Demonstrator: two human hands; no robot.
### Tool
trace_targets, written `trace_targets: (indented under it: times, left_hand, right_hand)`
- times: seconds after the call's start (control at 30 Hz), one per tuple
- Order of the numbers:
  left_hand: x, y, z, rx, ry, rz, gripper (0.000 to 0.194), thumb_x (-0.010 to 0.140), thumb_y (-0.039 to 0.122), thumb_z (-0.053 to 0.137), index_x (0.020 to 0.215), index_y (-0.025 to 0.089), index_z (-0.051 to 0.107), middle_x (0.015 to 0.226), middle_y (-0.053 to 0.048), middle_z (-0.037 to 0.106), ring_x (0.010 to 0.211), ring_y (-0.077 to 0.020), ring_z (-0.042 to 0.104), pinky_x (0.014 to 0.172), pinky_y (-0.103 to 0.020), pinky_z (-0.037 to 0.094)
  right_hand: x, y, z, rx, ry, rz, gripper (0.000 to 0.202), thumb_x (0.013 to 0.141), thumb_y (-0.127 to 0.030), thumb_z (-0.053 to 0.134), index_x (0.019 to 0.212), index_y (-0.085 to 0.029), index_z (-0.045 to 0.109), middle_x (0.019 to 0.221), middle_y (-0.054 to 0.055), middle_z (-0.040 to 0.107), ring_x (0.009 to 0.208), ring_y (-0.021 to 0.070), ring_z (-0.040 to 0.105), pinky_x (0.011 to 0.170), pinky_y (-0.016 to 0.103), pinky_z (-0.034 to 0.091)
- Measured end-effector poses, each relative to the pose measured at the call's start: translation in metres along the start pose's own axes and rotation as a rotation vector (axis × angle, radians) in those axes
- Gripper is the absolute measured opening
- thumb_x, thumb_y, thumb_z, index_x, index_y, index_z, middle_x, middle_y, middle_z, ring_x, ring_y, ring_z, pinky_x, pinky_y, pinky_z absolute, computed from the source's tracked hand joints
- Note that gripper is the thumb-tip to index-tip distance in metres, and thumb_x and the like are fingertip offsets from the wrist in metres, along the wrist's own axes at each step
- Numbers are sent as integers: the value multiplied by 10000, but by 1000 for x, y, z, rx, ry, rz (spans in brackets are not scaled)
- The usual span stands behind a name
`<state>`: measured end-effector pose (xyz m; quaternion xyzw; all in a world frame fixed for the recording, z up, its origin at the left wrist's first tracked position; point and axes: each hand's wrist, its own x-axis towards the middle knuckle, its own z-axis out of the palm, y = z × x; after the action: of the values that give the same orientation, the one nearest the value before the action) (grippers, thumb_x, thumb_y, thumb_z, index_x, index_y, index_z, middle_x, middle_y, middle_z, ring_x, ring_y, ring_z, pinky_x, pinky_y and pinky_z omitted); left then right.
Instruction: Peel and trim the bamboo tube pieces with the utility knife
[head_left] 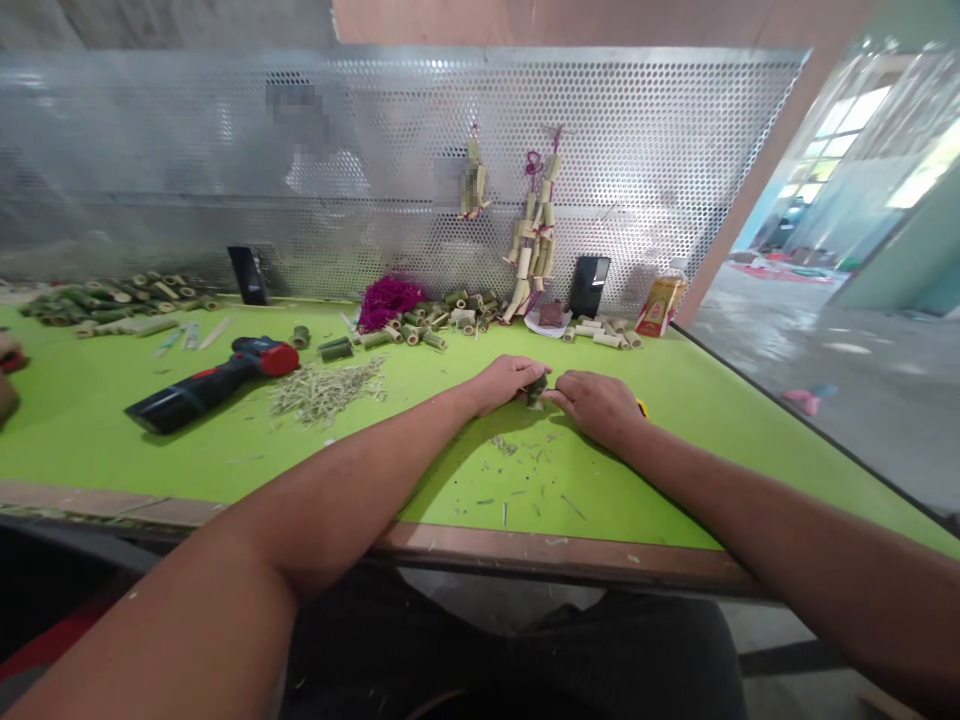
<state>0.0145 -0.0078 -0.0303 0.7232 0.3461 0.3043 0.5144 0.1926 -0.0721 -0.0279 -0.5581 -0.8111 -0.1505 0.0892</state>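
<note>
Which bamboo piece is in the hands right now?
The small green bamboo piece pinched between left hand and right hand; the other pieces lie in piles by the screen.

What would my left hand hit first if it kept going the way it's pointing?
The left hand points right, at the small green bamboo piece it already touches; just beyond is the right hand. Depth is hard to judge.

Bright daylight from the right; edges warped, far details perhaps blurred.

No legible text, not even on the small carton (659, 305).
</note>
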Motion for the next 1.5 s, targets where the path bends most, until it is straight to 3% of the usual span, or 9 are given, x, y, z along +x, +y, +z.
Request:
trace_targets:
  times: [0.2, 0.37, 0.63, 0.83, 1.17, 1.5]
  left_hand:
    - [2, -1, 3, 12, 24, 4, 379, 826, 342, 570, 1108, 112, 677, 801, -44, 653, 592, -72, 470, 587, -210, 403]
    - [4, -2, 6, 40, 56, 27, 367, 820, 325, 572, 1089, 101, 685, 805, -40, 652, 576, -62, 446, 564, -203, 389]
    - [6, -7, 4, -50, 4, 25, 369, 797, 345, 598, 1080, 127, 691, 831, -48, 665, 630, -82, 499, 582, -212, 417]
    - [8, -8, 4, -53, 74, -2, 353, 807, 312, 586, 1065, 95, 691, 853, -76, 668, 588, -68, 477, 556, -211, 421]
    - [5, -5, 4, 11, 60, 45, 383, 754, 366, 645, 1036, 113, 703, 892, -76, 684, 633, -80, 519, 566, -209, 434]
    - [7, -8, 4, -27, 68, 38, 381, 723, 404, 662, 956, 110, 725, 767, -45, 657, 614, -85, 499, 563, -220, 426]
  right_hand:
    - [1, 1, 1, -1, 33, 36, 443, 962, -498, 299, 845, -210, 614, 838, 35, 644, 740, 159, 559, 560, 280, 241]
    - [2, 2, -1, 7, -11, 27, 455, 961, -498, 294, 859, -214, 634, 840, 36, 654, 733, 157, 561, 563, 280, 240]
    - [5, 6, -2, 28, -103, -8, 498, 956, -534, 255, 879, -224, 637, 846, 35, 671, 696, 163, 567, 556, 273, 256]
    - [-3, -1, -3, -16, -131, -199, 485, 961, -524, 264, 865, -209, 620, 858, 51, 668, 755, 169, 583, 593, 268, 291]
    - [-3, 4, -2, 6, 29, 12, 467, 967, -504, 270, 859, -205, 613, 853, 38, 651, 745, 162, 563, 574, 287, 245]
    - [2, 2, -3, 16, -32, 30, 458, 962, -497, 285, 893, -219, 643, 878, 41, 668, 756, 165, 573, 584, 285, 261]
